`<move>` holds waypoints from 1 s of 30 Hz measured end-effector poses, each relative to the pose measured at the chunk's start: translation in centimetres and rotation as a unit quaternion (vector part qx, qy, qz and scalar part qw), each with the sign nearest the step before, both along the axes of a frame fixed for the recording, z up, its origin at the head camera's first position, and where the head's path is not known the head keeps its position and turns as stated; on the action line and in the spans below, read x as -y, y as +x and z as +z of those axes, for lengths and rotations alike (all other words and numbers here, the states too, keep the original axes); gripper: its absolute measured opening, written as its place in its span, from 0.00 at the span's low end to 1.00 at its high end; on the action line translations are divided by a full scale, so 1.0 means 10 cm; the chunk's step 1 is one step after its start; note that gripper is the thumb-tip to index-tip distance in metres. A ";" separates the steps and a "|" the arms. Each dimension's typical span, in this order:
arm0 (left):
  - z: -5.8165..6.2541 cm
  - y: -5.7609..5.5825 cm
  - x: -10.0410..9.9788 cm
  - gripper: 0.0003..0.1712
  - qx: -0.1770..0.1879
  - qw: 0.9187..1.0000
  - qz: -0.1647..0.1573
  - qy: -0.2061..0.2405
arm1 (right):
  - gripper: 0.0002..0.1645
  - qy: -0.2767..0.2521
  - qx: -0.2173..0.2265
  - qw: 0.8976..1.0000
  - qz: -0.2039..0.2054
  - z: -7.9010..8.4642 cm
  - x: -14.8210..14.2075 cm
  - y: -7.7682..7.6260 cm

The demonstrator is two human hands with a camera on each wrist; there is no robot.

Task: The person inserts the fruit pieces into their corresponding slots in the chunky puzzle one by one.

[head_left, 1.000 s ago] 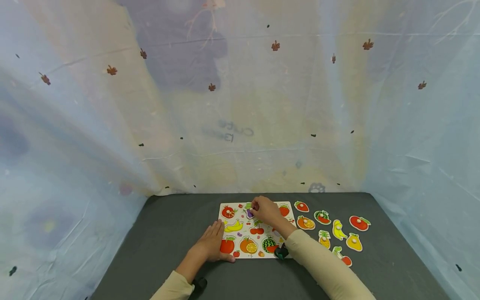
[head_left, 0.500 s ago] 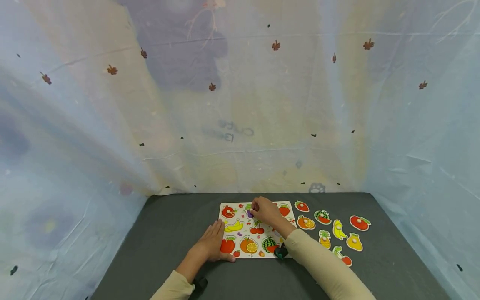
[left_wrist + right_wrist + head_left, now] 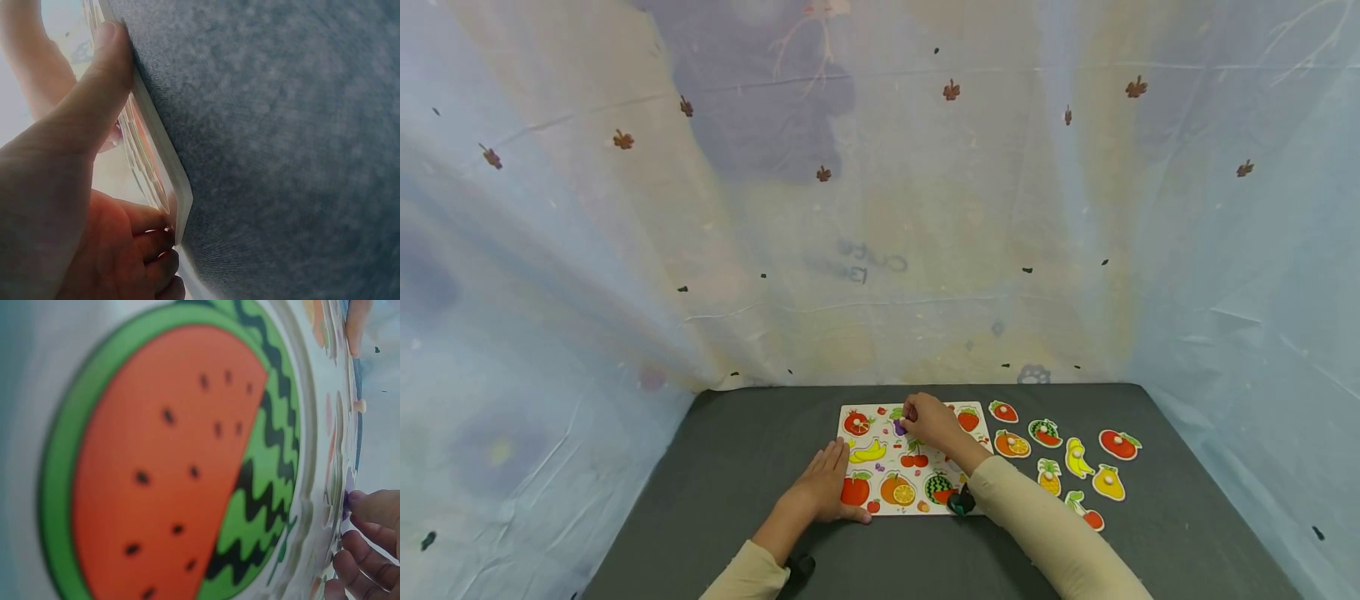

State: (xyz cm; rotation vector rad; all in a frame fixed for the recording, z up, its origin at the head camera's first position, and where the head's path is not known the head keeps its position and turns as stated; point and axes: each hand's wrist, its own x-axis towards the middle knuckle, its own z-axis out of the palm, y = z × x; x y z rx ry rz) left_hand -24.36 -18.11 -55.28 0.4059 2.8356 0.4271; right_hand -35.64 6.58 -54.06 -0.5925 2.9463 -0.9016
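A white fruit puzzle board (image 3: pixel 880 512) lies on the dark grey table. My left hand (image 3: pixel 823 487) rests at its front left corner, fingers extended along the left side and thumb at the front edge. In the left wrist view the thumb (image 3: pixel 103 69) touches the board's edge. My right hand (image 3: pixel 934 421) pinches a purple grape puzzle piece (image 3: pixel 898 427) over the back middle of the board; the fingers cover part of it. In the right wrist view the thumb and fingers meet at the purple piece (image 3: pixel 349 490), beyond the printed watermelon (image 3: pixel 175 456).
Right of the board lie several loose knobbed pieces, among them a strawberry (image 3: pixel 1003 412), an orange (image 3: pixel 1012 445), a watermelon (image 3: pixel 1045 433), bananas (image 3: pixel 1077 459), a pear (image 3: pixel 1108 483) and cherries (image 3: pixel 1093 520). A pomegranate piece (image 3: pixel 856 423) sits at the board's back left. Patterned curtains (image 3: pixel 880 333) surround the table.
The grape piece has shifted slightly under the right hand's fingers and lines up more closely with the board. The left hand stays where it was.
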 end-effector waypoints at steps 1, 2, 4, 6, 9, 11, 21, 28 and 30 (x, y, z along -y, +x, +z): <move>0.03 0.01 -0.01 0.80 0.001 1.000 0.000 -0.001 | 0.09 0.000 0.000 1.000 0.000 0.00 0.00 0.00; 0.05 0.02 -0.01 0.79 0.004 1.000 0.001 -0.005 | 0.09 0.001 0.000 1.000 0.000 0.00 0.00 0.00; 0.10 0.04 -0.03 0.79 0.012 1.000 0.002 -0.011 | 0.09 0.002 0.000 1.000 0.000 0.00 0.00 -0.01; 0.14 0.05 -0.04 0.78 0.017 1.000 0.003 -0.015 | 0.09 0.004 -0.001 1.000 -0.001 0.00 0.01 -0.01; 0.19 0.07 -0.05 0.78 0.022 1.000 0.005 -0.010 | 0.09 0.009 -0.001 1.000 -0.003 -0.01 0.01 -0.01; 0.20 0.07 -0.05 0.78 0.022 1.000 0.003 -0.008 | 0.10 0.013 -0.001 1.000 -0.003 -0.02 0.01 -0.01; 0.05 -0.01 -0.02 0.81 0.013 1.000 0.000 -0.007 | 0.09 0.014 -0.004 1.000 -0.006 -0.03 0.00 -0.01; 0.08 0.01 -0.02 0.82 0.019 1.000 0.001 -0.002 | 0.09 0.009 0.006 1.000 -0.009 -0.02 -0.01 0.00; 0.12 0.03 -0.03 0.82 0.024 1.000 0.003 -0.003 | 0.09 0.013 0.011 1.000 -0.007 -0.01 -0.02 0.02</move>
